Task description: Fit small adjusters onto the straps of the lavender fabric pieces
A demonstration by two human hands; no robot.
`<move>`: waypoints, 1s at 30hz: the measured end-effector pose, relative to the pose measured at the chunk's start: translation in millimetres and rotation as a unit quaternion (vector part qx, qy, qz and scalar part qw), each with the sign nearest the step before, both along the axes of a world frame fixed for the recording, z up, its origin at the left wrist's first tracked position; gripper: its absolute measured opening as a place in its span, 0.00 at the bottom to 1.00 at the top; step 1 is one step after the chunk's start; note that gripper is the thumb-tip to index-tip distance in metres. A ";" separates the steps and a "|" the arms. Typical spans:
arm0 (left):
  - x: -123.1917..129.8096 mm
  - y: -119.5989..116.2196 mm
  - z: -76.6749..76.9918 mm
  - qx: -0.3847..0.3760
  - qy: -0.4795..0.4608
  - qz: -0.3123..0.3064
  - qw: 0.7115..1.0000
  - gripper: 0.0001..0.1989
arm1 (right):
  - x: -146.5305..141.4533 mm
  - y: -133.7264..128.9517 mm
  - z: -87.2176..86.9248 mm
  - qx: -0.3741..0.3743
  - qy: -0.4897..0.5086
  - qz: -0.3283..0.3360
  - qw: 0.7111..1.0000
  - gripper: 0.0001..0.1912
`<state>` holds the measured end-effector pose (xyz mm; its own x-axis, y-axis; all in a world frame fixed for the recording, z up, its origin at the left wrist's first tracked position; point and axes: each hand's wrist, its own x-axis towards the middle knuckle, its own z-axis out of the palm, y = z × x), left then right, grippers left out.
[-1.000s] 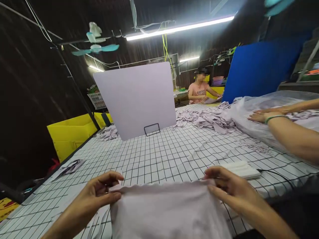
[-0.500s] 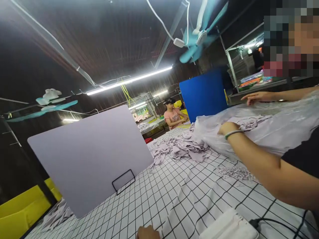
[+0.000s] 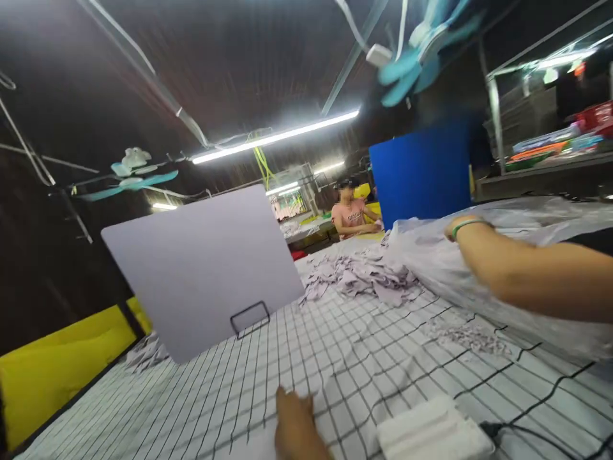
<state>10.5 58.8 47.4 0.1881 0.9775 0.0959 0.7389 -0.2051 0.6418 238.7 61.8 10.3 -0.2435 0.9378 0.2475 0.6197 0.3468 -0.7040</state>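
Observation:
My right hand reaches in from the bottom edge, low over the white tablecloth with its black grid. Motion blurs its fingers, and I cannot make out anything held in them. A white flat box with a black cable plugged into its side lies to the right of this hand. Farther up the cloth stands a pale lilac board with a black wire foot. My left hand is out of view.
A co-worker's arm stretches from the right into a clear plastic bag. Lilac cloth pieces lie heaped beside it, with small scraps nearer. A blue board and a seated person are beyond.
My right hand has come farther into view, over the tablecloth. The view has shifted, and the co-worker's head and second hand no longer show.

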 end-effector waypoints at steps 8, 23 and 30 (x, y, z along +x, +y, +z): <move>-65.2 -64.4 -31.7 0.074 0.124 -0.039 0.989 0.20 | 32.4 -91.3 -24.3 -0.059 0.050 -0.149 0.986 0.16; 11.4 -64.7 -79.7 0.049 0.176 -0.337 0.924 0.26 | -40.1 -219.6 -87.8 -0.131 0.170 -0.221 0.951 0.20; 12.7 -76.9 -72.1 0.028 0.133 -0.334 0.933 0.25 | -53.1 -224.3 -79.9 -0.227 0.316 -0.223 0.894 0.24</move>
<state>23.1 -18.1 -24.7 0.7778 0.6285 0.0062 0.5655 -0.7040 0.4296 185.6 -162.5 -69.6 0.2327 0.9457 -0.2271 0.0535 -0.2456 -0.9679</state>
